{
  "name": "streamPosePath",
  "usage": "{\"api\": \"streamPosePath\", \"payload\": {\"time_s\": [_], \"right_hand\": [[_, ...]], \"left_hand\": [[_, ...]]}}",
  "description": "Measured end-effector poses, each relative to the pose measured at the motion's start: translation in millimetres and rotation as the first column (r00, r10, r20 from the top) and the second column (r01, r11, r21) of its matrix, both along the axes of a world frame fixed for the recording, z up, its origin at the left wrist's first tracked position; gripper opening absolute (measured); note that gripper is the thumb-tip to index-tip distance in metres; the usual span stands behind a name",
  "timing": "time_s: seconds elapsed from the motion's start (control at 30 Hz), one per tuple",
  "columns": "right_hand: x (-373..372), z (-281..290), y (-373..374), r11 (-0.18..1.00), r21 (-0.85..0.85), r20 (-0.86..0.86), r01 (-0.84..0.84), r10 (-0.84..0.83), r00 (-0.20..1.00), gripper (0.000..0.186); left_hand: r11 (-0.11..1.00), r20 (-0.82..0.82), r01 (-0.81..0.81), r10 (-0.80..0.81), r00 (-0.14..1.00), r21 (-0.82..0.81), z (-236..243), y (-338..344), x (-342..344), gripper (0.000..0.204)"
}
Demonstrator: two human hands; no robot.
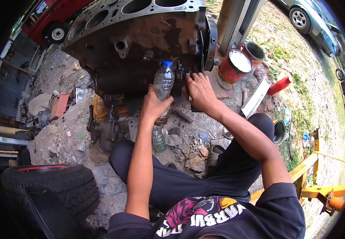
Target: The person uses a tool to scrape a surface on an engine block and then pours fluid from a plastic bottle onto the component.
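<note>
My left hand (155, 104) is wrapped round a clear plastic bottle (165, 81) with a blue cap, held upright. Brownish liquid shows in its lower part, below my fingers. The bottle stands in front of a large, dark, oily engine block (148, 44) with round cylinder bores along its top. At the block's lower right edge, my right hand (199, 91) has its fingers bent against the metal. What those fingers grip, if anything, is hidden under the hand. A second clear bottle (159, 139) is on the rubble below the first.
Right of the block stand a metal post (236, 28), a red can with a white top (236, 65) and another open can (254, 51). A red bottle (279, 85) lies beyond. A tyre (53, 187) is at lower left, a yellow metal frame (306, 171) at right. Stones cover the ground.
</note>
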State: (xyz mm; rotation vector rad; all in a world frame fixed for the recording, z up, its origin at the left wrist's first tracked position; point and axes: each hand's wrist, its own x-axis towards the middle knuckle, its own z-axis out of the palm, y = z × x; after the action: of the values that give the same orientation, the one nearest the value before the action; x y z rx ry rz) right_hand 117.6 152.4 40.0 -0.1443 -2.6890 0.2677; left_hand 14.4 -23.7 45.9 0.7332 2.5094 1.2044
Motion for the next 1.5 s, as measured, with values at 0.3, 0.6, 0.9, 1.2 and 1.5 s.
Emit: {"api": "streamPosePath", "payload": {"time_s": [0.3,0.6,0.9,1.2,1.5], "right_hand": [[-0.3,-1.8,-14.5,0.994,0.088,0.017,0.067,-0.069,0.998,0.038],[8.3,4.1,-12.4,0.999,0.053,0.118,-0.002,-0.004,0.993,0.045],[9.9,7.1,-5.9,0.993,0.112,0.104,0.029,-0.041,0.994,0.045],[13.9,16.4,-4.5,0.998,0.061,0.159,0.010,-0.020,0.987,0.037],[22.9,14.9,15.2,0.976,-0.161,0.039,-0.146,0.154,0.987,0.024]], "left_hand": [[0.999,0.060,0.042,-0.042,0.997,-0.009,0.3,0.4,-5.2,0.070],[1.000,0.004,0.008,-0.008,1.000,0.009,-4.4,0.8,-4.8,0.069],[0.999,-0.018,-0.016,0.015,1.000,-0.044,-5.0,2.2,-2.1,0.064],[0.999,-0.030,0.024,-0.025,0.999,-0.040,-11.2,0.3,1.2,0.065],[0.999,0.014,0.036,-0.036,0.999,-0.023,-21.6,-7.6,-2.4,0.070]]}}
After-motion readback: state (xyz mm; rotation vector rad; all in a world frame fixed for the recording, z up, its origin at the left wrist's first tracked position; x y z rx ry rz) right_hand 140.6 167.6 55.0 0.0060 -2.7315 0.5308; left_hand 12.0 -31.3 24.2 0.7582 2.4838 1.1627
